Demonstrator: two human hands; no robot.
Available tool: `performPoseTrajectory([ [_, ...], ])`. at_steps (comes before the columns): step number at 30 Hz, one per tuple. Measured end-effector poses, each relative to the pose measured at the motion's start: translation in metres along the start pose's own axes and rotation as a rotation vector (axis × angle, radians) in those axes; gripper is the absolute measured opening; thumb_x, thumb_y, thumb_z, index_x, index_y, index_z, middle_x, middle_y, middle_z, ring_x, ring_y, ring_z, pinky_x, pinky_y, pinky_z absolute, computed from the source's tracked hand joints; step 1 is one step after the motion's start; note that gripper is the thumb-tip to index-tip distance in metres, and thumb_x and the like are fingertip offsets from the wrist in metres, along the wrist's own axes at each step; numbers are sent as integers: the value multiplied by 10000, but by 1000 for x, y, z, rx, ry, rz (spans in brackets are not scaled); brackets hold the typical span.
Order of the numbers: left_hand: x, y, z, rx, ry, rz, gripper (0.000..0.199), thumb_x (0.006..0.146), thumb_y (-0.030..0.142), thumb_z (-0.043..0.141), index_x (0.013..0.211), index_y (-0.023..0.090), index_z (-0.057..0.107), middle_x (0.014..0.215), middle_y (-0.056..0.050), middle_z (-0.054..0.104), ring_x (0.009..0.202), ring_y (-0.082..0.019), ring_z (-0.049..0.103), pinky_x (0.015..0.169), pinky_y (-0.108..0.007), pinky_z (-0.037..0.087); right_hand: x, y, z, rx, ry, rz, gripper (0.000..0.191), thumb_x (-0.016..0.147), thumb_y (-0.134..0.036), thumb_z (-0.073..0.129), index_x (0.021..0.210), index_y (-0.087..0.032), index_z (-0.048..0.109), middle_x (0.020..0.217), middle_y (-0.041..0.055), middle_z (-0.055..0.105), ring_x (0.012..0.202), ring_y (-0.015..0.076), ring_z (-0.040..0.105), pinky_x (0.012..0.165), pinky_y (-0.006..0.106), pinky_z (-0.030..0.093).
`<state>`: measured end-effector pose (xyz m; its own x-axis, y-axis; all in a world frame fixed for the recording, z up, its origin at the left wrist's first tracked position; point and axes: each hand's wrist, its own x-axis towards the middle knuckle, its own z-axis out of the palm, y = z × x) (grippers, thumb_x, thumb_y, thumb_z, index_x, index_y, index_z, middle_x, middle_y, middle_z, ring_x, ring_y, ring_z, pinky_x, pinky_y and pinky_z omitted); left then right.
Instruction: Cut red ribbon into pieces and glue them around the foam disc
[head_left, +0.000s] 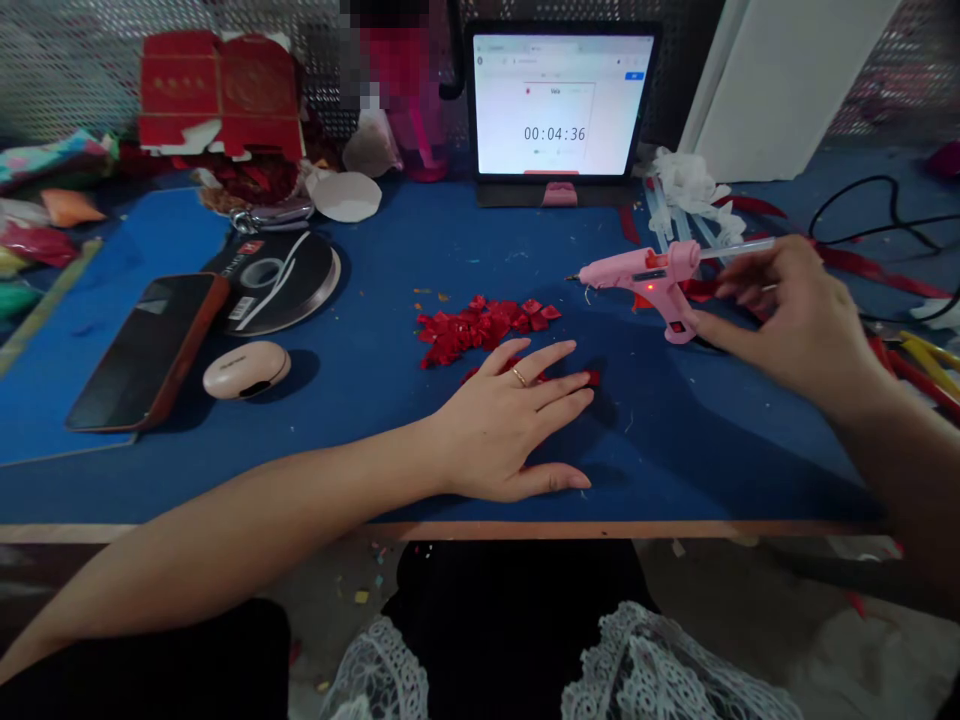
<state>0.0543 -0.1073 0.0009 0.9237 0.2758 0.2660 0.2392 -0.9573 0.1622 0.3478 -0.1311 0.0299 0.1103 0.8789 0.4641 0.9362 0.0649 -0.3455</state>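
My left hand lies palm down with fingers spread, partly over small folded red ribbon pieces in the middle of the blue table. A ring is on one of its fingers. Some red pieces show between and beyond the fingertips. At the right, a pink glue gun with a small red light points its nozzle left. A clear glue stick projects from its back. My right hand is at the gun's rear, thumb near the handle and fingers by the stick, slightly curled and apart; firm contact cannot be made out.
A tablet showing 00:04:36 stands at the back. Left are a phone, a pale case, a ribbon spool and a red box. White scraps and a black cable lie right.
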Motion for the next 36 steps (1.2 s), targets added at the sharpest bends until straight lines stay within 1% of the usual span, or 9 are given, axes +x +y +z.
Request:
performPoseTrajectory([
  [3, 1, 0, 0, -15, -55, 2, 752, 886, 691, 344, 1362, 127, 493, 1428, -103, 505, 1443, -343, 240, 1161, -564, 156, 15, 7, 14, 15, -186, -39, 611, 658, -534, 675, 1106, -122, 623, 987, 140, 674, 838, 247, 621, 737, 377, 481],
  [9, 3, 0, -4, -41, -114, 16, 768, 870, 698, 379, 1368, 122, 485, 1435, -123, 493, 1442, -365, 236, 1152, -599, 175, 27, 3, 28, 46, -438, 99, 461, 698, -568, 613, 811, -123, 659, 567, 54, 615, 496, 181, 549, 504, 306, 394],
  [12, 3, 0, -4, -44, -107, 15, 767, 865, 697, 394, 1376, 131, 475, 1435, -124, 494, 1442, -364, 238, 1148, -606, 184, 27, 1, 25, 229, -461, 204, 332, 739, -463, 641, 788, -135, 649, 652, 62, 678, 531, 159, 612, 527, 268, 441],
  [15, 2, 0, -4, -48, -114, 4, 764, 871, 698, 375, 1382, 137, 471, 1444, -116, 484, 1446, -360, 228, 1156, -592, 178, 24, 2, 16, 354, -356, 253, 248, 720, -386, 688, 711, -145, 629, 620, 47, 657, 510, 125, 590, 509, 238, 453],
  [17, 2, 0, -4, -55, -114, -1, 769, 873, 698, 370, 1384, 133, 469, 1445, -117, 482, 1444, -363, 229, 1157, -593, 171, 20, 6, 7, 464, -297, 211, 257, 728, -385, 698, 671, -154, 600, 553, 20, 601, 476, 103, 539, 471, 225, 431],
  [20, 3, 0, -5, -65, -120, -6, 768, 874, 692, 377, 1392, 131, 460, 1448, -119, 478, 1443, -367, 227, 1157, -596, 161, 12, 15, -7, 582, -357, 80, 307, 781, -458, 665, 730, -163, 599, 500, -16, 524, 432, 91, 472, 425, 233, 396],
  [25, 3, 0, -5, -78, -116, -22, 759, 871, 693, 383, 1387, 144, 468, 1434, -115, 497, 1447, -358, 226, 1169, -566, 147, 5, 25, -21, 398, -412, -88, 415, 679, -595, 699, 662, -192, 604, 533, 7, 586, 476, 125, 526, 429, 246, 430],
  [31, 2, -1, -2, -78, -66, -15, 731, 878, 682, 378, 1346, 137, 510, 1394, -114, 541, 1436, -355, 255, 1170, -545, 164, 3, 24, -18, 235, -462, -295, 356, 733, -546, 669, 671, -197, 643, 558, -4, 634, 491, 131, 561, 476, 259, 449],
  [36, 2, -1, 0, -80, -55, -19, 729, 875, 682, 385, 1340, 137, 517, 1377, -112, 557, 1430, -354, 269, 1167, -546, 175, 1, 21, -15, 154, -456, -351, 369, 768, -559, 632, 727, -193, 646, 612, 4, 648, 534, 152, 580, 533, 293, 465],
])
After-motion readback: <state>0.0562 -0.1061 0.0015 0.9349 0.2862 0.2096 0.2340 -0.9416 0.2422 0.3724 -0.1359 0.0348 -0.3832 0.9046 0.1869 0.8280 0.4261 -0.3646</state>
